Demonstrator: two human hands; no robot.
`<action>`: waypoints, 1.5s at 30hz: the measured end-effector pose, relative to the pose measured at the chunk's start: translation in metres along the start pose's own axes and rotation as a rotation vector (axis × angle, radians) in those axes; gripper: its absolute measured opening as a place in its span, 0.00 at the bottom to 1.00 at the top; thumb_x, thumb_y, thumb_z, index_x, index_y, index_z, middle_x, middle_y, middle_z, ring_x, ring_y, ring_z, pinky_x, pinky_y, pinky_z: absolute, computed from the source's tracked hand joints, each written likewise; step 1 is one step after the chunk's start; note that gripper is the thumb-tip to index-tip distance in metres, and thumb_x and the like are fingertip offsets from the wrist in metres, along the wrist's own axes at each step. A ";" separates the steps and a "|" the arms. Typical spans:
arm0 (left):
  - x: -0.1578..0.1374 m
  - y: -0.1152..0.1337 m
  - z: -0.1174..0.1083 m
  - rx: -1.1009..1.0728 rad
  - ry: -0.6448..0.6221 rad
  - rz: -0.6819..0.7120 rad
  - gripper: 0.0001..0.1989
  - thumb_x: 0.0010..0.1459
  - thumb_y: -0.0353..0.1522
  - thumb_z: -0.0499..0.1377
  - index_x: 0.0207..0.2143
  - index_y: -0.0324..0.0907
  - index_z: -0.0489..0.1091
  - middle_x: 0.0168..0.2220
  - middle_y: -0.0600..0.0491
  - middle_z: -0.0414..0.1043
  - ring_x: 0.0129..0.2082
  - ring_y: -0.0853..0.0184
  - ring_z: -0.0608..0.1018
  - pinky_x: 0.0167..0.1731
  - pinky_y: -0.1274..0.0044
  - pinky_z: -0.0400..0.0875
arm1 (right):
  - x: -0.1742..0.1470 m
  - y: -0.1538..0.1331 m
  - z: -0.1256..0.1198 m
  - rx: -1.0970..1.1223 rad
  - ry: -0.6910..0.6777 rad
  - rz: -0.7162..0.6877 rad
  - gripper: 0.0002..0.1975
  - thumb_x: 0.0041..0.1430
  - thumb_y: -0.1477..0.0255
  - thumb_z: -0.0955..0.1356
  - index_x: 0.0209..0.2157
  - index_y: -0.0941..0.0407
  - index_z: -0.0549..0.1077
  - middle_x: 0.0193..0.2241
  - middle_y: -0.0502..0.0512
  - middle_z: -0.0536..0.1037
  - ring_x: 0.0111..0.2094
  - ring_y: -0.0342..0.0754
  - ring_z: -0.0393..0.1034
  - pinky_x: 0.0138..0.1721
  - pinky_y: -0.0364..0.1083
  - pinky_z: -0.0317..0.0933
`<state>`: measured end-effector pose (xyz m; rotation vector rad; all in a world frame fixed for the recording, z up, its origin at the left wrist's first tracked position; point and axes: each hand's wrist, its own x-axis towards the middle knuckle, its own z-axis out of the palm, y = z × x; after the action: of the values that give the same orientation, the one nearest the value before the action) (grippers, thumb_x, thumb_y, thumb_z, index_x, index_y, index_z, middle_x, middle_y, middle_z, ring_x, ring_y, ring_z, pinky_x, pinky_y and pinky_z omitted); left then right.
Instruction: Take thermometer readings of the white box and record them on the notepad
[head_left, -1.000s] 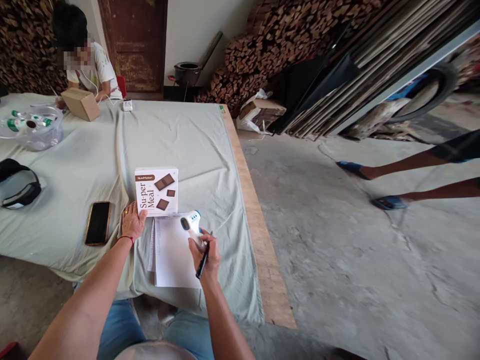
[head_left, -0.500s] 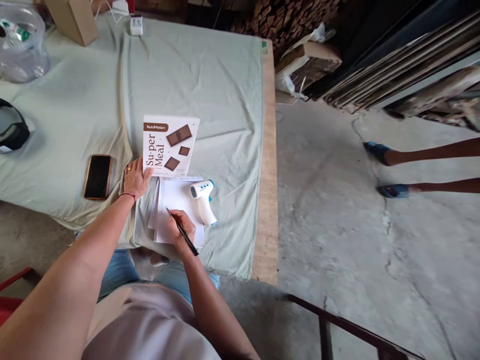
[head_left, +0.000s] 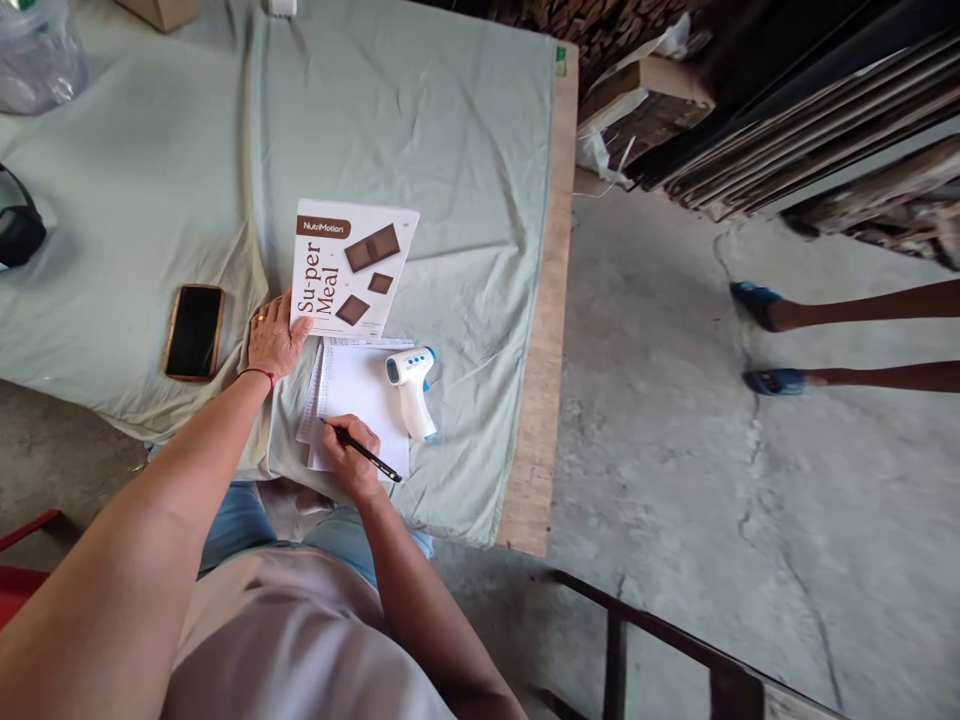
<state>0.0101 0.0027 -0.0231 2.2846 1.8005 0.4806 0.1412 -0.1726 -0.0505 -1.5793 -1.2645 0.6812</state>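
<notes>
One white box [head_left: 356, 262], contents hidden, is in the left hand [head_left: 273, 342].

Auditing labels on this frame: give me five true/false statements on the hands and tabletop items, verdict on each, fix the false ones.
1. The left hand has its thumb on the white box. True.
2. The right hand holds a black pen. True.
3. The thermometer lies partly over the right edge of the papers. True.
4. The phone has a lit screen. False: the phone's screen is dark.
5. The white box lies underneath the phone. False: they are apart, with the phone to the left of the box.
</notes>
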 end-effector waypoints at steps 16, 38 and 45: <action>-0.001 0.002 0.001 -0.021 0.000 0.001 0.40 0.66 0.54 0.33 0.66 0.36 0.56 0.60 0.39 0.66 0.59 0.53 0.67 0.58 0.65 0.59 | -0.001 0.001 0.001 -0.096 -0.025 -0.052 0.05 0.52 0.72 0.66 0.26 0.52 0.74 0.21 0.50 0.75 0.26 0.46 0.68 0.34 0.46 0.62; -0.001 0.005 0.001 -0.011 0.005 -0.004 0.41 0.65 0.55 0.31 0.65 0.37 0.57 0.60 0.38 0.66 0.60 0.52 0.68 0.59 0.65 0.60 | -0.002 0.007 0.001 -0.200 0.044 -0.165 0.06 0.54 0.72 0.63 0.28 0.54 0.72 0.22 0.49 0.76 0.25 0.44 0.70 0.31 0.44 0.64; -0.001 0.005 0.002 -0.014 0.017 0.003 0.41 0.65 0.55 0.30 0.65 0.38 0.57 0.59 0.39 0.67 0.60 0.53 0.68 0.58 0.65 0.60 | -0.002 0.005 0.000 -0.175 0.078 -0.125 0.06 0.54 0.72 0.63 0.28 0.54 0.71 0.21 0.48 0.74 0.23 0.43 0.67 0.28 0.43 0.63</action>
<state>0.0151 0.0011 -0.0234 2.2816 1.7958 0.5133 0.1428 -0.1747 -0.0551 -1.6347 -1.3823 0.4359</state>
